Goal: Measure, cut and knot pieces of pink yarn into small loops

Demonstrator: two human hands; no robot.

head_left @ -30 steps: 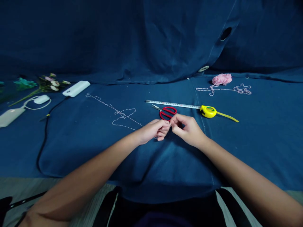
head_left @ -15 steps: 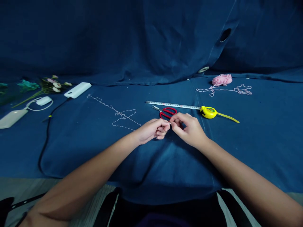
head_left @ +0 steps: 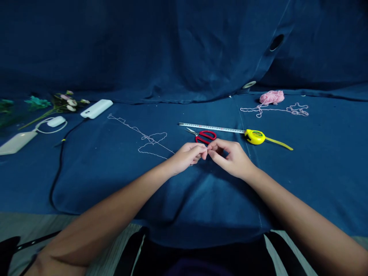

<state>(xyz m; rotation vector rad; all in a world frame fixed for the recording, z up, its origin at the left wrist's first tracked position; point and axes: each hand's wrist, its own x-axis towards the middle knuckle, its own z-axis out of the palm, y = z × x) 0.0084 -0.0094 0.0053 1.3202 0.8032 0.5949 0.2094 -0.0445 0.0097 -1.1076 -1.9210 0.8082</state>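
My left hand point(head_left: 188, 156) is closed on a thin pale yarn point(head_left: 152, 140), whose loose loops lie on the blue cloth to the left. Its fingertips meet those of my right hand point(head_left: 227, 156), which pinches at the same spot. The bit of yarn between the fingers is too small to make out clearly. Just beyond the hands lie red-handled scissors point(head_left: 206, 135), blades pointing left. Behind them a yellow tape measure point(head_left: 255, 137) rests with its white blade point(head_left: 212, 127) drawn out to the left.
A pink yarn ball point(head_left: 271, 97) with a trailing strand sits at the back right. On the left are a white power bank point(head_left: 97, 109) with a black cable point(head_left: 60, 165), a white device point(head_left: 18, 142) with a looped cord, and artificial flowers point(head_left: 69, 101). Blue cloth point(head_left: 316, 165) covers the surface.
The whole view has shifted slightly, so things sit a little further right. My left fingers have curled in a bit more; both hands stay together at the yarn.
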